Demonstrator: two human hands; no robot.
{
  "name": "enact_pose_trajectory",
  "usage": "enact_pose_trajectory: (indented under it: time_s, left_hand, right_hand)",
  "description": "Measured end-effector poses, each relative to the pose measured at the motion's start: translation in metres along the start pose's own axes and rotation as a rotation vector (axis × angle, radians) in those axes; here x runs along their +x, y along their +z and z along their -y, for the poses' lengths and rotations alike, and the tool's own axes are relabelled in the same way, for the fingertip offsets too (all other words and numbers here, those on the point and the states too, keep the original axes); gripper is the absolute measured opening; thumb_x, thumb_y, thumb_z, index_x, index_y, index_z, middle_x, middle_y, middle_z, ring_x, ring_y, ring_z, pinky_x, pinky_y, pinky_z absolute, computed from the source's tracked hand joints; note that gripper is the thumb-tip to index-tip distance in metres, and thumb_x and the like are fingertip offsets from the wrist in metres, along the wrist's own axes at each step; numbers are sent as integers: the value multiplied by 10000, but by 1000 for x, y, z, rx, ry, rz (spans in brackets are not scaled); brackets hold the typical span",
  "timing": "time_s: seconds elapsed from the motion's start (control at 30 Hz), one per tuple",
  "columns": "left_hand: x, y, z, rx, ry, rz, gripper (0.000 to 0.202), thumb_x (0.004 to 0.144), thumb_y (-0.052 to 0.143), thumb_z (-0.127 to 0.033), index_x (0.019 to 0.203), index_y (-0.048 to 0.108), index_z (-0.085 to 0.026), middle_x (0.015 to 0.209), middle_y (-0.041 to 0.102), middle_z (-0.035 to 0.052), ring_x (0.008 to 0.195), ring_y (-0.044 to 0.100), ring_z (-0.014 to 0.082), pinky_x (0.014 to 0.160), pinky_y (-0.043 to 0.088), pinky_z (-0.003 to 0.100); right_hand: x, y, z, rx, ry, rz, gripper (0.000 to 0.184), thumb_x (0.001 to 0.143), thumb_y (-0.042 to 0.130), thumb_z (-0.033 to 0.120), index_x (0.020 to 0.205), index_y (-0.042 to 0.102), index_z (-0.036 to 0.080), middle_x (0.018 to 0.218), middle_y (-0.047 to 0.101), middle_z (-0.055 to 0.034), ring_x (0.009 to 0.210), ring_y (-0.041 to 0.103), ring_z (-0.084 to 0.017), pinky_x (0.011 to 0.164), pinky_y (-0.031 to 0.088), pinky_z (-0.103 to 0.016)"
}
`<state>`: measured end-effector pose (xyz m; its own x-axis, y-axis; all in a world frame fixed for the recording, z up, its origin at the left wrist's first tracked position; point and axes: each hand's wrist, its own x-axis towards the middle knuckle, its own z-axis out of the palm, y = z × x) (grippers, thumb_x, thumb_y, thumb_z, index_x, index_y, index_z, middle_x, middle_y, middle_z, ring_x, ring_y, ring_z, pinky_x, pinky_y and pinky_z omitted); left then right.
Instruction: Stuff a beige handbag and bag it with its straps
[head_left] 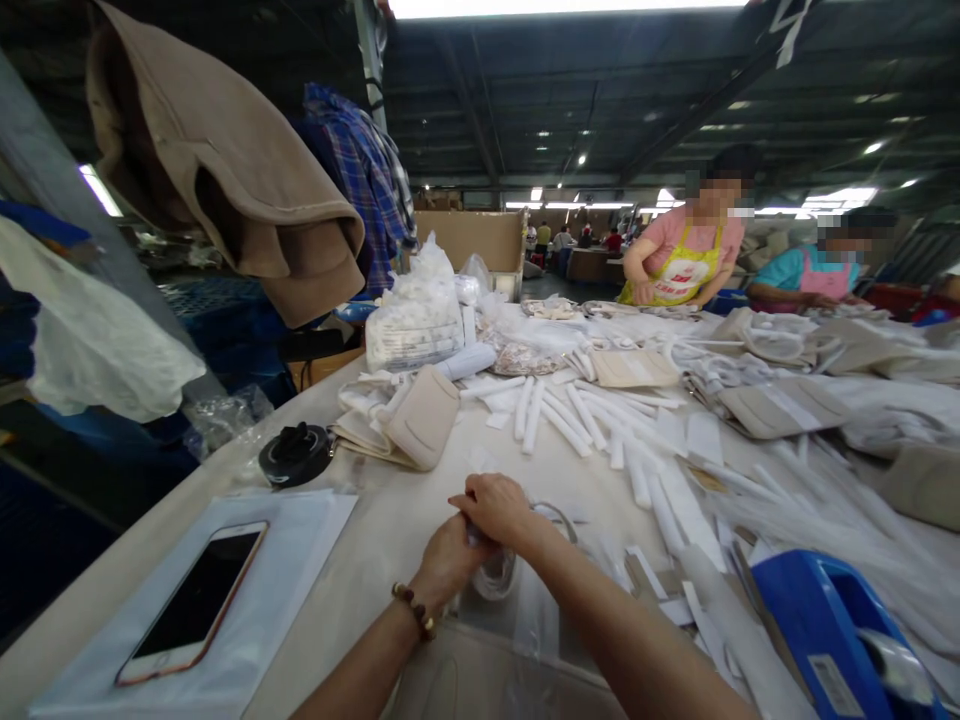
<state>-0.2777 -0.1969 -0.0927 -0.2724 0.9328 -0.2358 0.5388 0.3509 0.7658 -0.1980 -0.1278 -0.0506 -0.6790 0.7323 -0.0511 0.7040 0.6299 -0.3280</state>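
My left hand (450,560), with a beaded bracelet at the wrist, is closed at the front middle of the table. Across it lies my right hand (496,508), its fingers curled over the left one's. Both grip a bunched piece of see-through plastic wrap (496,578), partly hidden under the fingers. A light curved strap (559,518) shows just behind the right wrist. Under my forearms lies a flat beige bag (472,660) with more see-through plastic over it.
A phone (199,595) rests on plastic sleeves (300,570) at left, near a black round object (296,455). Beige bag pieces (424,415) and white rolled strips (577,415) lie ahead. A blue tape dispenser (832,620) stands right. Two people work across the table.
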Motion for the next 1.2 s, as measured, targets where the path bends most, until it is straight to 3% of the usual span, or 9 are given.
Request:
enact_pose_trajectory:
  time_s: [0.33,0.53,0.97,1.2]
  left_hand:
    - [-2,10,16,-21,-16,53,325,741,550,-419,884,591,-130,851,676,77,809,612,237,639,442,287]
    - [-3,8,18,-32,-6,80,307,704,589,-389,852,582,-120,831,666,70,796,599,231,654,433,285]
    - [-15,5,21,24,-11,96,175,716,527,-308,797,521,-154,786,622,37,748,562,209,623,383,281]
    - [-17,3,15,-15,8,110,169,699,507,-248,825,544,-142,810,646,38,783,584,212,646,420,277]
  right_hand:
    - [15,14,-8,-51,64,127,239,896,539,358,964,625,146,983,659,-45,916,626,-165,831,511,-380]
    - [15,15,-8,-56,66,134,338,890,517,452,973,628,143,998,661,-58,951,622,-181,849,503,-403]
    - [14,20,-8,-29,59,132,264,898,530,377,979,622,144,1001,657,-51,942,621,-174,852,499,-398]
    - [7,16,-5,3,84,92,326,908,491,432,977,627,144,979,667,-56,943,625,-179,847,498,-398]
